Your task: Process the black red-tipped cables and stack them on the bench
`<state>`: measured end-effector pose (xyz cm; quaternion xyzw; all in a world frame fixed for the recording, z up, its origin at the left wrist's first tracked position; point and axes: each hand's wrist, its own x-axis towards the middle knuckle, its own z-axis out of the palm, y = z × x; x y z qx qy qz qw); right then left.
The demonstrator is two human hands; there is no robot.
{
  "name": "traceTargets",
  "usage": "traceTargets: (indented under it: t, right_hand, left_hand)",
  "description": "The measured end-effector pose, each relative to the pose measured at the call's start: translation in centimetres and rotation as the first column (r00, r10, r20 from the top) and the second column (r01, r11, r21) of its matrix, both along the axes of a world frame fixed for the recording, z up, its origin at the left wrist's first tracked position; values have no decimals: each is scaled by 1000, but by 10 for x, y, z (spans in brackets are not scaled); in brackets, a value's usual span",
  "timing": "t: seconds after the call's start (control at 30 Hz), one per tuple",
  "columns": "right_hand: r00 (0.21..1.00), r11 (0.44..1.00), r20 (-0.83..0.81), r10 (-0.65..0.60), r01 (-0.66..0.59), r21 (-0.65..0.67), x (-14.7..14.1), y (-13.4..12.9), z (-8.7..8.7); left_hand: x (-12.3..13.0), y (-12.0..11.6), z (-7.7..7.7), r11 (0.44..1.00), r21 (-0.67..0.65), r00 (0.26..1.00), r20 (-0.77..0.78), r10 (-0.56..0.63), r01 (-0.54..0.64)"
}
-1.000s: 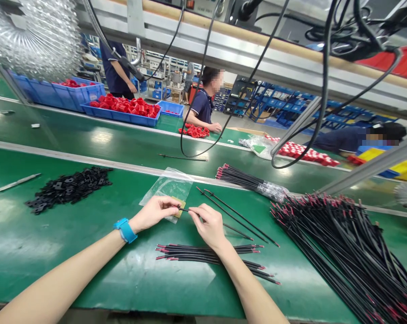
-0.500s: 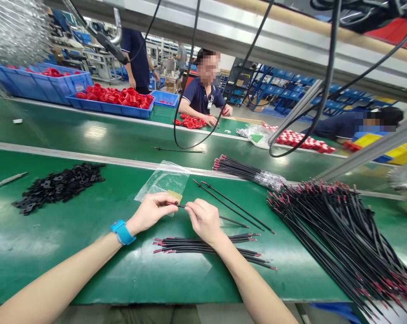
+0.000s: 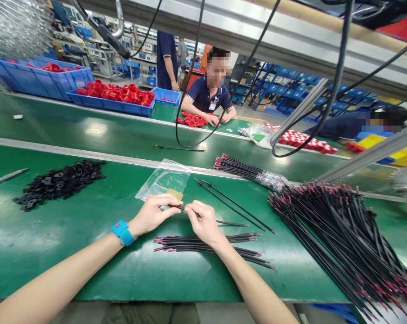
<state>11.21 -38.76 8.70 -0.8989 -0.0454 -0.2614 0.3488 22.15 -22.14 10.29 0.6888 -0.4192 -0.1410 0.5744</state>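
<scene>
My left hand (image 3: pixel 155 213) and my right hand (image 3: pixel 203 221) meet over the green bench, both pinching one thin black wire (image 3: pixel 230 223) at its left end. The wire trails off to the right from my right hand. A blue band (image 3: pixel 123 232) sits on my left wrist. Just behind the hands lies a clear plastic bag (image 3: pixel 163 180) with a small tan piece at its near edge. A small row of finished black wires with red tips (image 3: pixel 216 247) lies right below my right hand.
A big heap of black red-tipped wires (image 3: pixel 345 234) fills the right. A bagged bundle of wires (image 3: pixel 248 172) and two loose wires (image 3: pixel 230 202) lie behind. Small black parts (image 3: pixel 58 182) are piled at left. Across the belt a seated person (image 3: pixel 208 96) handles red parts; blue bins (image 3: pixel 112 101) hold more.
The view has shifted slightly. My hands have stayed together on the wire end, fingers working it; the seated person across has brought both hands to the red parts.
</scene>
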Motion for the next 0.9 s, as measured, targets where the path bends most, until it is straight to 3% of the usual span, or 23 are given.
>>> traceTargets:
  t: [0.63, 0.8, 0.9]
  right_hand:
    - [999, 1000, 33, 16, -16, -15, 1, 1, 2]
    - [991, 995, 134, -25, 38, -93, 1, 1, 4]
    - [988, 983, 152, -40, 66, -173, 2, -1, 1]
  left_hand:
    - [0, 1, 3, 999, 2, 999, 16, -35, 35]
    - [6, 2, 2, 996, -35, 960, -266, -87, 81]
    - [8, 0, -3, 997, 16, 918, -391, -62, 74]
